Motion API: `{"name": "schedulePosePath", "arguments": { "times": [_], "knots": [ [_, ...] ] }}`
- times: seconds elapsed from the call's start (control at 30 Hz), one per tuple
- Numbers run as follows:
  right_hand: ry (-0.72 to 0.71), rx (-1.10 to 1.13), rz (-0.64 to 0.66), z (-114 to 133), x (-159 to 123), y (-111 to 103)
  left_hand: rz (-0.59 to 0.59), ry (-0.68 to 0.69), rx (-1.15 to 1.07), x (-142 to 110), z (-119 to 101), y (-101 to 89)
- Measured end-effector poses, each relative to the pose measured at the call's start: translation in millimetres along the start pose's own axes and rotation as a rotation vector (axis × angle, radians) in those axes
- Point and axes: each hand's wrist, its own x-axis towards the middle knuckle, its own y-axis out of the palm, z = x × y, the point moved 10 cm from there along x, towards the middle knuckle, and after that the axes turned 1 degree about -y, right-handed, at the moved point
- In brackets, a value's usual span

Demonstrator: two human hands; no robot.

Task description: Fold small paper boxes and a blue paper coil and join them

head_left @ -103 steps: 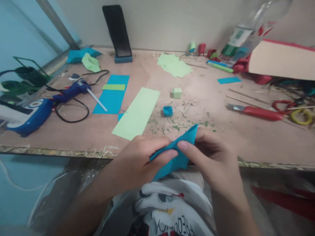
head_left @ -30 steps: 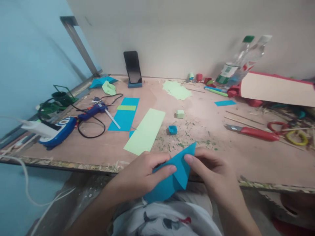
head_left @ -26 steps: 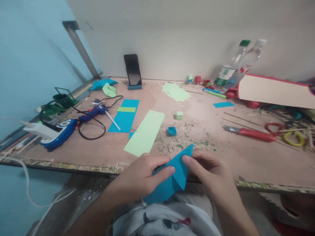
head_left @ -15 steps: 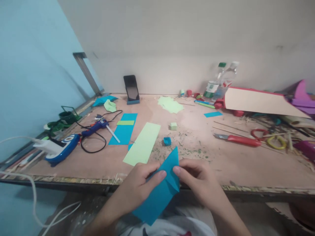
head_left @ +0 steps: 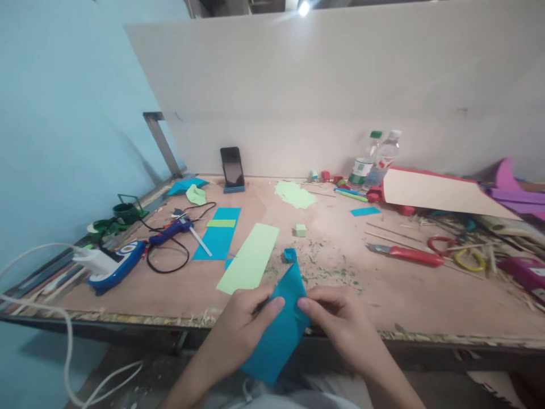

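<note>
Between both hands a sheet of blue paper (head_left: 279, 341) is held over the table's front edge, its pointed top corner bent. My left hand (head_left: 249, 321) pinches its left edge, thumb on top. At the right edge, my right hand (head_left: 334, 315) pinches the paper between thumb and fingers. Just beyond the paper's tip sits a small blue paper cube (head_left: 290, 255). A pale green cube (head_left: 300, 230) lies farther back. Left of it is a pale green paper strip (head_left: 251, 258), partly over blue paper.
On the left are a blue glue gun (head_left: 172, 230), its looping cord and a blue power strip (head_left: 117, 264). A phone (head_left: 232, 167) stands at the back. On the right lie a red-handled cutter (head_left: 413, 255), scissors (head_left: 468, 258) and sticks. Two bottles (head_left: 361, 167) stand behind.
The head view has tilted up, showing more of the wall top and a light. The blue paper has turned slightly and its top corner now bends over; both hands keep their pinch.
</note>
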Motion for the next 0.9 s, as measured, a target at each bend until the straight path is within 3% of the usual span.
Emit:
{"name": "schedulePosePath", "arguments": {
  "times": [0.23, 0.37, 0.9],
  "knots": [
    [0.001, -0.094, -0.032, -1.8, -1.1, -2.7, -0.103, 0.016, -0.165, 0.1, -3.0, -15.4],
    [0.007, -0.116, -0.077, 0.9, -0.9, -4.9, -0.107, 0.016, -0.181, -0.2, -2.6, -15.2],
    [0.004, -0.088, -0.058, 3.0, -1.2, -3.2, -0.152, -0.035, -0.216, 1.6, 8.9, -17.0]
  ]
}}
